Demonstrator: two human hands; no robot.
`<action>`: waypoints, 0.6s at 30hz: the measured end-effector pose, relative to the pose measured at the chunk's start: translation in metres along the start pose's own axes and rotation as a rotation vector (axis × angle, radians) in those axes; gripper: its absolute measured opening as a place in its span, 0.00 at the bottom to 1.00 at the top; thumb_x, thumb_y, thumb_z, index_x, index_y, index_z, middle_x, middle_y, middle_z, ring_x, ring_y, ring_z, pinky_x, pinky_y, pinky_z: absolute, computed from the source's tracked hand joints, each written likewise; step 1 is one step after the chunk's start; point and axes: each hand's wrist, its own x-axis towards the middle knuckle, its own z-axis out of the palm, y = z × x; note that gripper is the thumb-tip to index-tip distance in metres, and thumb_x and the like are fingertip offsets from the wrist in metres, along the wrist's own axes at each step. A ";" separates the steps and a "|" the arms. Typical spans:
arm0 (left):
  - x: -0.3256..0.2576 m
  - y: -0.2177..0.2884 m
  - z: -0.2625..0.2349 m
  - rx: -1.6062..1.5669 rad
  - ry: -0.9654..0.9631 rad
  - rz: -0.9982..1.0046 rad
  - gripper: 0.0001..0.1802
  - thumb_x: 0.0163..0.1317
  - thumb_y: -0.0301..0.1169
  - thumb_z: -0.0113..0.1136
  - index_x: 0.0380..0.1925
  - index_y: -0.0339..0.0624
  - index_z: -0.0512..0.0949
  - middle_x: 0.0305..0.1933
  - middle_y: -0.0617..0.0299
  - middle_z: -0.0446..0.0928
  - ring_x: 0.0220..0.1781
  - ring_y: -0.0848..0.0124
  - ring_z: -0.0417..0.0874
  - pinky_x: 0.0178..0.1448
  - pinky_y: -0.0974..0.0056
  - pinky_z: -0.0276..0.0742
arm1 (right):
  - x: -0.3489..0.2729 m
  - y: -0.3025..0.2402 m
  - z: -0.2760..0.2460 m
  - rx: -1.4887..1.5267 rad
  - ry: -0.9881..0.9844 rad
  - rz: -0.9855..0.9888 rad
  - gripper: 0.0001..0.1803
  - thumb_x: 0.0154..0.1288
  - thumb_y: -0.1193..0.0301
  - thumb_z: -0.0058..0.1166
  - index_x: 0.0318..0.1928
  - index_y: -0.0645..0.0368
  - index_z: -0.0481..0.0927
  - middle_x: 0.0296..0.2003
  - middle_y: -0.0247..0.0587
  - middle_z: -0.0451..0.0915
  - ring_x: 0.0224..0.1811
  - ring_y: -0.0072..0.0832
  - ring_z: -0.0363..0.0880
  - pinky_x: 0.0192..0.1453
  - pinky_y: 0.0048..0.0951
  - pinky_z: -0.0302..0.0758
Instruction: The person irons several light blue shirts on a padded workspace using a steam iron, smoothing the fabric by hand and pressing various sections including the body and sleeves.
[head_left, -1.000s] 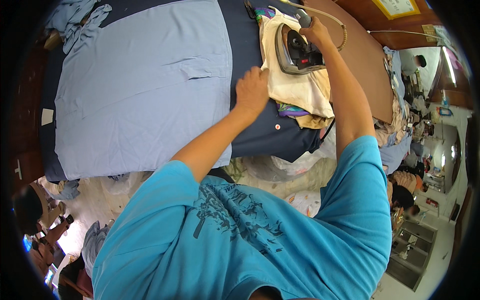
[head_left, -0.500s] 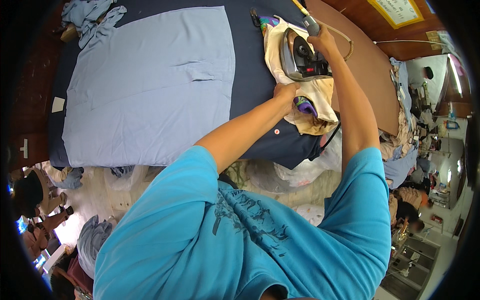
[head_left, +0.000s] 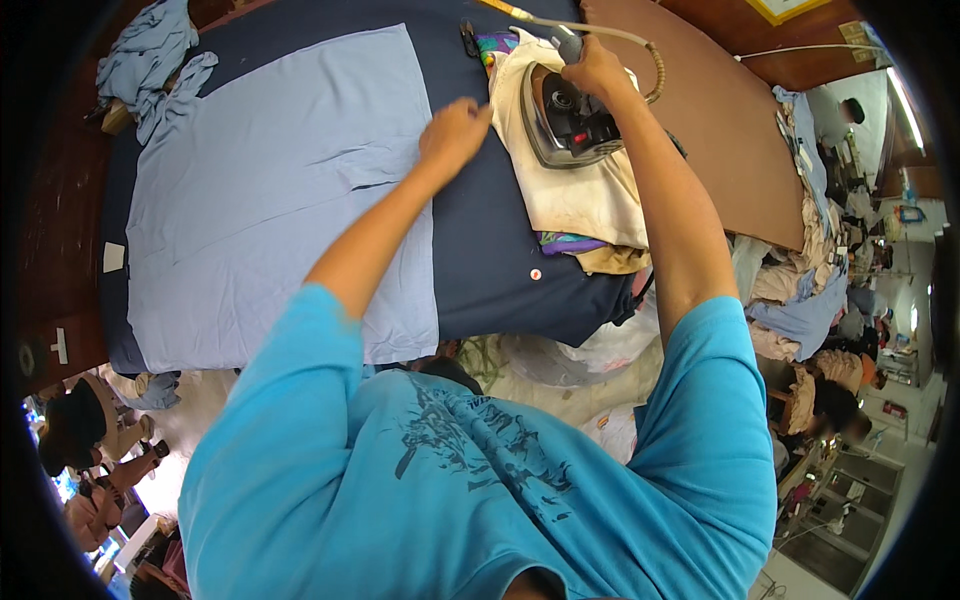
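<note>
My right hand (head_left: 598, 72) is closed round the grey handle of a steam iron (head_left: 568, 118). The iron's metal plate rests on a cream cloth (head_left: 575, 195), which lies over folded purple and green patterned fabric (head_left: 572, 243). Beside the cloth's upper left edge, my left hand (head_left: 456, 138) hovers with curled fingers and shows nothing in them. Left of it, a light blue fabric piece (head_left: 290, 200) lies spread on the dark navy table cover (head_left: 478, 240), a crease across its middle.
Crumpled blue garments (head_left: 150, 65) lie at the far left corner. A hose (head_left: 655, 65) runs from the iron's handle, and a brown board (head_left: 720, 130) lies to the right. Small black snips (head_left: 469, 38) are near the patterned fabric. Plastic bags (head_left: 560, 360) stand below the table's near edge.
My left hand has let go of the cream cloth's near part and moved up and left. The cloth's near end now lies flatter, while the iron stays on its upper part.
</note>
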 end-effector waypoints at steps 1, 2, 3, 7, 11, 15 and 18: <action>0.019 0.006 0.003 0.017 0.100 0.002 0.22 0.59 0.48 0.47 0.41 0.42 0.78 0.37 0.52 0.79 0.40 0.57 0.80 0.46 0.55 0.73 | -0.001 -0.001 0.003 0.003 0.023 -0.006 0.30 0.46 0.63 0.60 0.50 0.61 0.68 0.44 0.53 0.78 0.49 0.44 0.77 0.52 0.39 0.72; 0.037 0.010 0.008 0.034 0.201 0.004 0.20 0.59 0.45 0.47 0.43 0.44 0.78 0.45 0.49 0.78 0.48 0.52 0.79 0.51 0.53 0.72 | 0.000 -0.002 0.005 0.005 0.047 -0.012 0.30 0.45 0.64 0.60 0.49 0.62 0.69 0.41 0.54 0.79 0.47 0.44 0.77 0.50 0.38 0.72; 0.052 0.009 0.013 0.092 0.165 0.011 0.21 0.58 0.45 0.47 0.44 0.43 0.77 0.45 0.50 0.79 0.49 0.53 0.78 0.51 0.52 0.72 | 0.000 -0.002 0.005 0.007 0.074 -0.017 0.30 0.44 0.64 0.60 0.48 0.63 0.69 0.38 0.54 0.79 0.45 0.44 0.78 0.48 0.37 0.72; 0.102 0.001 0.015 0.287 0.071 0.066 0.22 0.56 0.40 0.47 0.48 0.39 0.73 0.44 0.50 0.79 0.49 0.52 0.78 0.50 0.51 0.72 | -0.001 -0.001 0.001 0.052 -0.011 -0.045 0.33 0.44 0.64 0.60 0.53 0.63 0.68 0.43 0.54 0.78 0.48 0.45 0.77 0.51 0.37 0.71; 0.103 -0.008 0.022 0.247 0.243 0.060 0.20 0.56 0.36 0.47 0.47 0.39 0.70 0.41 0.46 0.79 0.46 0.50 0.79 0.47 0.48 0.73 | -0.009 -0.006 0.004 0.014 0.100 -0.146 0.29 0.45 0.64 0.59 0.49 0.62 0.69 0.45 0.57 0.77 0.50 0.48 0.76 0.52 0.42 0.71; 0.096 0.005 0.037 0.256 0.213 0.003 0.13 0.58 0.29 0.46 0.33 0.38 0.80 0.36 0.45 0.80 0.40 0.51 0.82 0.42 0.48 0.77 | -0.012 -0.002 0.002 0.039 0.107 -0.117 0.32 0.46 0.66 0.62 0.53 0.62 0.69 0.48 0.57 0.75 0.52 0.48 0.74 0.55 0.43 0.70; 0.105 0.040 0.051 -0.089 0.171 -0.267 0.14 0.54 0.31 0.52 0.36 0.37 0.80 0.43 0.45 0.79 0.48 0.52 0.80 0.51 0.53 0.76 | -0.003 0.027 0.006 0.079 0.152 -0.079 0.33 0.47 0.66 0.58 0.56 0.61 0.67 0.46 0.59 0.76 0.50 0.48 0.76 0.54 0.41 0.70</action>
